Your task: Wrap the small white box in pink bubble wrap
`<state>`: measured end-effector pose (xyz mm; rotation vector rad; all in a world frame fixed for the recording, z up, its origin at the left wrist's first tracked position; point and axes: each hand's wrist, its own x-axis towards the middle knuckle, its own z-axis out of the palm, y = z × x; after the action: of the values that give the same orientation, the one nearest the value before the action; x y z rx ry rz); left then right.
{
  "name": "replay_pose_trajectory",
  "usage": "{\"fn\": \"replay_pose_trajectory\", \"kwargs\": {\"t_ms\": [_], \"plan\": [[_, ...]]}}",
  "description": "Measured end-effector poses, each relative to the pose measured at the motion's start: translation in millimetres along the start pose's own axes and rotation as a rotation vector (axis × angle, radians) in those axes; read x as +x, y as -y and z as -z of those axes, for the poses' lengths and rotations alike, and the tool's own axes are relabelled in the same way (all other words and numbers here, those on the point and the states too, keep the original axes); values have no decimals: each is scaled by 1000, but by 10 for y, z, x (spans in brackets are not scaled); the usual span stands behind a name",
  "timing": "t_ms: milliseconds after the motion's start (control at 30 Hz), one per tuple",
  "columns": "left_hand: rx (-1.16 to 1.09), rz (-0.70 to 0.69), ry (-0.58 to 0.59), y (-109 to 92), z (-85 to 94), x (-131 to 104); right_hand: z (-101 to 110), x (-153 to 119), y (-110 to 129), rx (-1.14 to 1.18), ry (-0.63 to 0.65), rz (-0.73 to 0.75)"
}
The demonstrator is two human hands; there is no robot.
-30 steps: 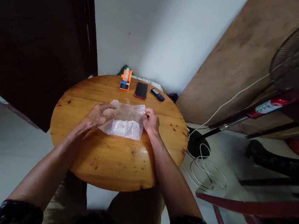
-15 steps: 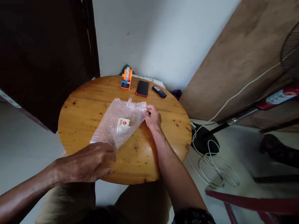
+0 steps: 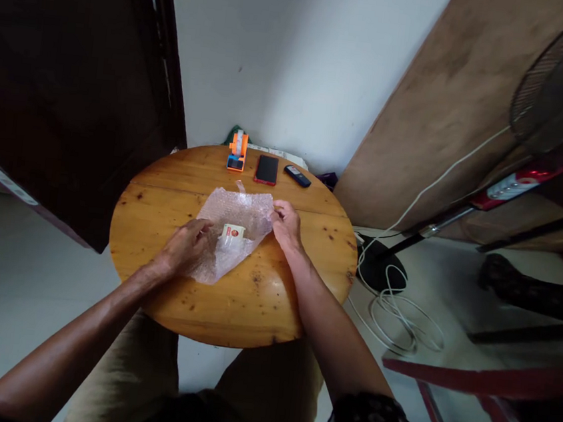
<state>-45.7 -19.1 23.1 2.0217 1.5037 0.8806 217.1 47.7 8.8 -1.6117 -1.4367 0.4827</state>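
Observation:
A sheet of bubble wrap (image 3: 234, 206) lies on the round wooden table (image 3: 261, 309), its near edge folded up over the lower part of a small white box (image 3: 234, 231) with a red mark. My right hand (image 3: 287, 224) pinches the wrap's upper right corner between thumb and fingers. At the wrap's left side, my left hand (image 3: 188, 247) rests on it with slightly bent fingers that are apart, close to the box. A small strip of clear tape (image 3: 240, 186) sticks up at the wrap's far edge.
Along the table's far side stand an orange and blue tape dispenser (image 3: 237, 151), a dark phone with a red edge (image 3: 266, 170) and a small black handset (image 3: 298, 176). On the right are a fan (image 3: 551, 85), a coiled white cable (image 3: 394, 317) and a red chair (image 3: 485, 382).
My left hand has moved up and inward from the wrap's near left corner onto its left side. The left part of the wrap is now folded inward. My right hand stays at its corner.

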Motion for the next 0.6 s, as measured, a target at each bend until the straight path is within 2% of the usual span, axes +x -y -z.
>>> {"fn": "replay_pose_trajectory", "kwargs": {"t_ms": [133, 233, 367, 500, 600], "plan": [[64, -62, 29, -89, -42, -130, -68, 133, 57, 204, 0, 41], [198, -133, 65, -252, -95, -211, -86, 284, 176, 217, 56, 59], [335, -135, 97, -388, -195, -273, -32, 408, 283, -42, 98, 15], [385, -167, 92, -400, -224, -284, 103, 336, 214, -369, 109, -78], [398, -251, 89, -370, -202, -281, 248, 203, 178, -416, 58, -4]]}}
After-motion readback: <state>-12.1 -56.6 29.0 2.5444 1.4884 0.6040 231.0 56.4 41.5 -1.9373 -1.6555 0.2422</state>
